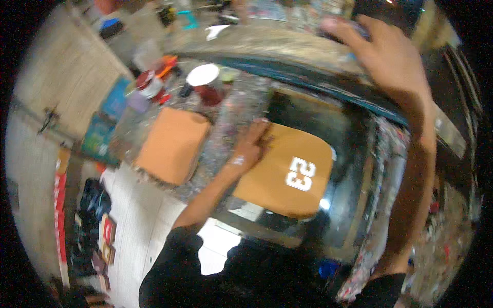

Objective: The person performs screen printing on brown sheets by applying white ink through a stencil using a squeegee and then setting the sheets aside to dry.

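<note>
A mustard-coloured piece (272, 169) with white printed figures lies on a dark glass panel (339, 220) in a frame. My left hand (249, 146) rests at its upper-left edge, fingers extended and touching it. My right hand (380, 51) is raised over the far ledge, fingers curled around a small dark object (359, 31), blurred and partly hidden. An orange cut piece (172, 146) lies to the left on the paint-spattered surface.
Red-and-white pots (205, 87) and smaller containers (149, 84) stand behind the orange piece. A wooden ledge (267, 46) with assorted items runs along the back. Pale boards (133, 215) and dark clutter (90, 205) are at the left. Boards (452, 143) lean at the right.
</note>
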The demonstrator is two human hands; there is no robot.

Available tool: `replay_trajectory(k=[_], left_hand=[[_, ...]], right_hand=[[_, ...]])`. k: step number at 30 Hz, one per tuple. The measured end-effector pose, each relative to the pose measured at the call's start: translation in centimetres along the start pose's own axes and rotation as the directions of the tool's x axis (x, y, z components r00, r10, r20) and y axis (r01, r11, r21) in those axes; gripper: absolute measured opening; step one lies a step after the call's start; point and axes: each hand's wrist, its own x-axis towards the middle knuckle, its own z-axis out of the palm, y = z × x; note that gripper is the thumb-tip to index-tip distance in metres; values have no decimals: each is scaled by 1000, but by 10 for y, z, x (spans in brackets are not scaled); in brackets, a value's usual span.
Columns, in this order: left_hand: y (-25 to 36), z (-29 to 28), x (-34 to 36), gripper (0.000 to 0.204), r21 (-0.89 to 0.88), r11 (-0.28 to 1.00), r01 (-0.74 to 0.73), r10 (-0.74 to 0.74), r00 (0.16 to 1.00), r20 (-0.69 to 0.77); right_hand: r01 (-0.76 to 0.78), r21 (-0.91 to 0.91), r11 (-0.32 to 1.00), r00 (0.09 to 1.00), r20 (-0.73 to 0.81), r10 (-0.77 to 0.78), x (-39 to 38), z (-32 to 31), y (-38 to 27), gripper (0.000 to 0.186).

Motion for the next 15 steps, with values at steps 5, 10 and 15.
replay_trajectory(k=[5,10,15], left_hand=[[42,-41,-30,41,105,929,354,-359,932,37],[-31,-198,-92,41,105,655,748,-719,660,-217],[-114,-201,-88,56,33,779,626,-515,669,-536]], right_hand=[[-150,89,985,989,27,148,36,18,39,86],[-152,232,961,972,211,103,64,13,42,84],[-68,-33,997,998,6,68,19,-21,-21,71]])
